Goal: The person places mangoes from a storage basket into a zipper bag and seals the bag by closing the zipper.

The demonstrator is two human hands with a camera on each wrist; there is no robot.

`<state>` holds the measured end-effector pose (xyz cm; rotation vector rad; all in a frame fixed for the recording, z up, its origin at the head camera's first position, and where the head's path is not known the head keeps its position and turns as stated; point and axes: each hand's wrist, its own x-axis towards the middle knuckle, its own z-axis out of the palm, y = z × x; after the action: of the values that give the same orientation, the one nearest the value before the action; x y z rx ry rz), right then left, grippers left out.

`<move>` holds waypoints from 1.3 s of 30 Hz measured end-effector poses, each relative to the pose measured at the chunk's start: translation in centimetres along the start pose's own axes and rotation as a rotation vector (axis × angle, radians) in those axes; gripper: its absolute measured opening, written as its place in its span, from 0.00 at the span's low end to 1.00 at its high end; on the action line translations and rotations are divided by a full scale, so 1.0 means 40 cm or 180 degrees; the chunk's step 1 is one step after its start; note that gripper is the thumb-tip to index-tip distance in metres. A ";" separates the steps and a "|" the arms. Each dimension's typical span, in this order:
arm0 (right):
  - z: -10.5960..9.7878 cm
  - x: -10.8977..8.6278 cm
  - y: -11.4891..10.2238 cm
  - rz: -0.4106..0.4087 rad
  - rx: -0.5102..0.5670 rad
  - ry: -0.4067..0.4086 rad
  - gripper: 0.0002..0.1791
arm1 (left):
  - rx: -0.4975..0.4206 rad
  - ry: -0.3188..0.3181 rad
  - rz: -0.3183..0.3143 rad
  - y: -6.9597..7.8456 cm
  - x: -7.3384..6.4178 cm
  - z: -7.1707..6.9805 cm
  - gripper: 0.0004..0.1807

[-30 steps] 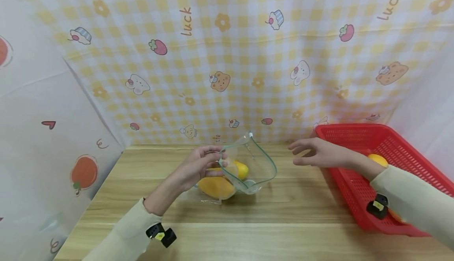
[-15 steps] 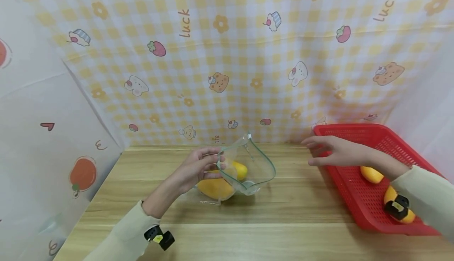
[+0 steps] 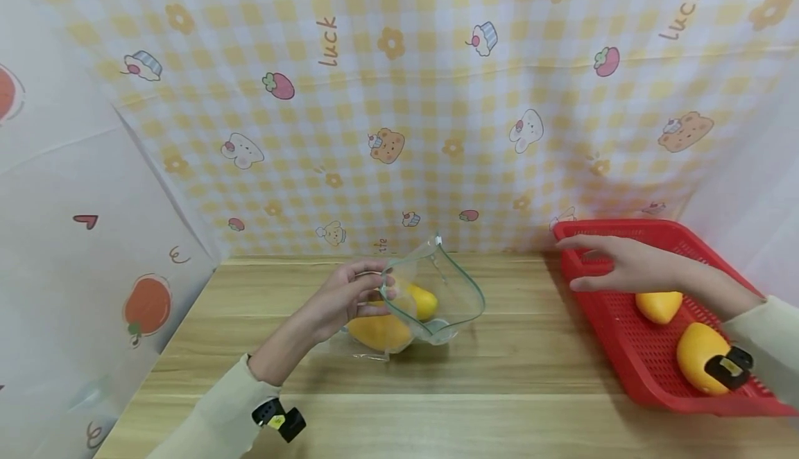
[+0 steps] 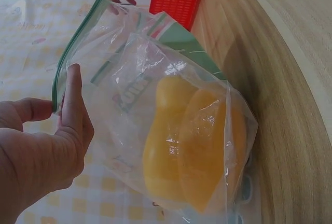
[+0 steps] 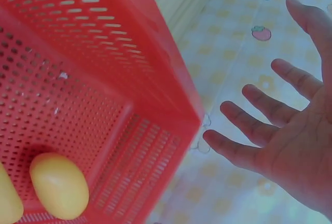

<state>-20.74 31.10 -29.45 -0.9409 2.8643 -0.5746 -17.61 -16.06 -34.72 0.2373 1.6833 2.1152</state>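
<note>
Pinches clear zip bag (image 3: 451, 287) at L side of green rim w/ L grip (image 3: 343, 298), just above counter (image 3: 499, 403), prob. to hold mouth apart, facing R & up. In bag, seen thru film: orange-yellow fruit (image 3: 377, 334) & yellow fruit (image 3: 424, 303), side by side, low down, prob. acting as wt. vs. sliding. Off to R, red basket (image 3: 614, 351), w/ perforated walls prob. handy vs. rolling. In basket, 2 showing, apart: nearer fruit (image 3: 696, 358), then farther fruit (image 3: 658, 306). Beyond, R grip (image 3: 633, 265) w/ fingers spread, nothing held, at basket's far L rim; can't tell re: contact. Last, checked cloth (image 3: 431, 105) as backdrop.
</note>
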 end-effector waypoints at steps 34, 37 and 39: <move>-0.024 -0.111 0.166 0.0033 -0.0494 -0.0094 0.39 | -0.0020 -0.0025 -0.0030 -0.009 -0.002 -0.002 0.26; -0.024 -0.111 0.176 0.0091 -0.0460 -0.0141 0.39 | -0.0012 -0.0028 -0.0019 -0.010 -0.002 -0.005 0.27; -0.023 -0.111 0.184 0.0129 -0.0415 -0.0175 0.39 | -0.0016 -0.0027 -0.0012 -0.011 -0.002 -0.006 0.27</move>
<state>-21.43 39.46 -31.52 -0.8985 2.8933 -0.3563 -17.54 -16.24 -35.20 0.2411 1.6723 2.1124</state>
